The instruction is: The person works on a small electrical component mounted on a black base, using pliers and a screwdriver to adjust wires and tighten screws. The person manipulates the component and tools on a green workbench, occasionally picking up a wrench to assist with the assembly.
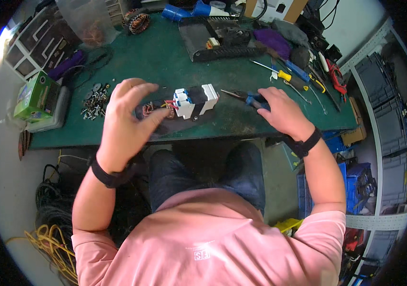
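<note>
left hand spread wide above the white-and-blue circuit breaker; right hand grips blue-handled pliers. a green rectangular box sits at the green table's left end.

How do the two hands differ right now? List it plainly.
The left hand is open with fingers spread, lifted over the small wired part beside the white and blue breaker; the right hand is closed on the blue-handled pliers. The left hand looks blurred; the right hand looks sharp. The left hand holds nothing; the right hand rests low on the green table. Both wear a black wristband.
</note>
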Available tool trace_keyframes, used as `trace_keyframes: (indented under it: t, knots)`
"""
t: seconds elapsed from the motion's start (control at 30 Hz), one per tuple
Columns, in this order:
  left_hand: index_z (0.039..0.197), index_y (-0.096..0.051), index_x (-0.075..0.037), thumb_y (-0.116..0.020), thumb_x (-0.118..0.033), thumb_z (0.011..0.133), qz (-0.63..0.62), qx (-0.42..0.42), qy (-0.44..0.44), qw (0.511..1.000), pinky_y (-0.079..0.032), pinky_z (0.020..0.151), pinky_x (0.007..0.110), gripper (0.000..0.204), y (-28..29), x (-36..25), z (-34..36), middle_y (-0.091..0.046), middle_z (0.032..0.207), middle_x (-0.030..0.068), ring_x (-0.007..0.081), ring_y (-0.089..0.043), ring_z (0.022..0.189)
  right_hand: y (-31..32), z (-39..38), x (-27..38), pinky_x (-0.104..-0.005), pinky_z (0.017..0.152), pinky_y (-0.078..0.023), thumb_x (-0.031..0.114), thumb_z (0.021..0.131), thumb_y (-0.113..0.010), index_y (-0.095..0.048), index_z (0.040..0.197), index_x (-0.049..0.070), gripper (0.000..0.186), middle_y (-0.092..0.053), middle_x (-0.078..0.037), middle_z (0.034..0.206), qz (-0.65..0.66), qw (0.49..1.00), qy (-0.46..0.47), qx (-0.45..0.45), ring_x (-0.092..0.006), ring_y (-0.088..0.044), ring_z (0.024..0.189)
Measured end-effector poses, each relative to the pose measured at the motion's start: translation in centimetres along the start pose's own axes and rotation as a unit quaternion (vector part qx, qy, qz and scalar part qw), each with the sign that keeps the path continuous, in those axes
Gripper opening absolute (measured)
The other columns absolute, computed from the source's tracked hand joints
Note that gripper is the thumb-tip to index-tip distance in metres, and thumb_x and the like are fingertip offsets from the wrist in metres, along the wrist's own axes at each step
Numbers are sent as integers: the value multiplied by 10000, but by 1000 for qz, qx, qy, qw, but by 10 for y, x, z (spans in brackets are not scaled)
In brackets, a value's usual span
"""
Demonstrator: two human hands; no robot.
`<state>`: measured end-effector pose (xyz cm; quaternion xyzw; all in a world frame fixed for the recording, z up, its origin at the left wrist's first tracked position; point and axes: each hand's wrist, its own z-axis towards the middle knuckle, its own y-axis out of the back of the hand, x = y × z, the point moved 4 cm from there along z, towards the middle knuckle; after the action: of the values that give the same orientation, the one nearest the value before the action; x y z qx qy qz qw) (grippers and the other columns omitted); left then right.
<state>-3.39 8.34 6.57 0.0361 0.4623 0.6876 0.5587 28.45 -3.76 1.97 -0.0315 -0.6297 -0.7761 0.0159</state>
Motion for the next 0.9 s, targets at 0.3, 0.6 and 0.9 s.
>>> trace_keyframes:
  t: [0.3,0.6,0.9]
  knots:
    - [1435,-425,-35,-910,-175,513,12,184,89,979,-356,1127,429,1051,-12,38,-33,-458,1422,214,387,-425,1336,11,-8,4,-377,700,-530,242,916,-608,-583,1114,28,293,-608,-103,962,101,990,-59,-81,-258,-613,857]
    - [1382,-482,-19,-867,-81,496,-36,125,97,987,-391,1096,397,968,-28,44,-35,-530,1358,188,347,-502,1270,-17,-77,19,-253,410,-450,424,957,-583,-496,1285,58,499,-586,-147,1074,917,378,-125,-39,-241,-595,770]
    - [1283,-560,-5,-867,-145,520,1,-4,-28,1000,-445,1002,414,834,-18,3,-17,-569,1233,183,346,-557,1143,-12,-100,50,-312,562,-587,166,907,-621,-471,1278,-13,438,-631,-175,1115,804,536,-201,161,-248,-678,893]
